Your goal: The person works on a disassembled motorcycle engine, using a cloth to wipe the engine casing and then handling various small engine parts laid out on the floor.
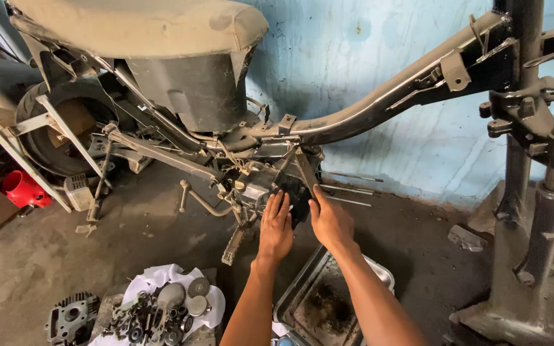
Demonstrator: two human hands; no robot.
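Observation:
A stripped motorcycle frame point(379, 106) with a dusty seat point(142, 25) stands against a blue wall. Its engine block point(261, 182) hangs low in the middle. My left hand point(276, 227) lies flat against the engine's near side, fingers together and pointing up. My right hand point(329, 221) presses the dark engine part beside it, just right of the left hand. Neither hand holds a loose object. Long bare studs point(347, 189) stick out from the engine toward the right.
A metal tray point(322, 307) with dirty residue sits on the floor under my arms. A white cloth point(161, 282) carries several gears and small parts, with a finned cylinder head point(72, 317) to its left. A red container point(24, 189) stands far left. The front fork point(546, 192) rises at right.

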